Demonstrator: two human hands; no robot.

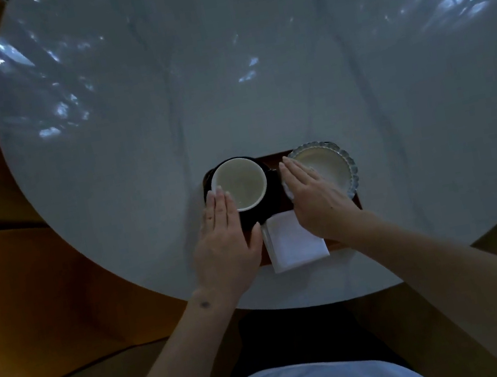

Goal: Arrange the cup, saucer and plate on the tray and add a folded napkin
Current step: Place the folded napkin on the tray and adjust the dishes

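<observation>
While both hands lie flat with fingers straight, the left hand (225, 242) rests its fingertips against the near left rim of the cup (239, 185), gripping nothing. That white cup stands upright, mouth facing up, on a dark saucer (269, 208) at the left end of the tray (272, 159). To the right, the right hand (315, 199) lies open across the near left edge of the plate (331, 167), fingers pointing away from the person and slightly left; it clasps nothing. This pale plate with a scalloped rim sits at the right end of the tray, well apart from the cup. Between the two hands, the folded napkin (294, 241) lies flat, a white rectangle whose long axis runs roughly toward and away from the person, tilted a little to the right at its near end. Its near edge overhangs the tray's front rim onto the round pale bench (221, 77), and the right wrist covers its far right corner
</observation>
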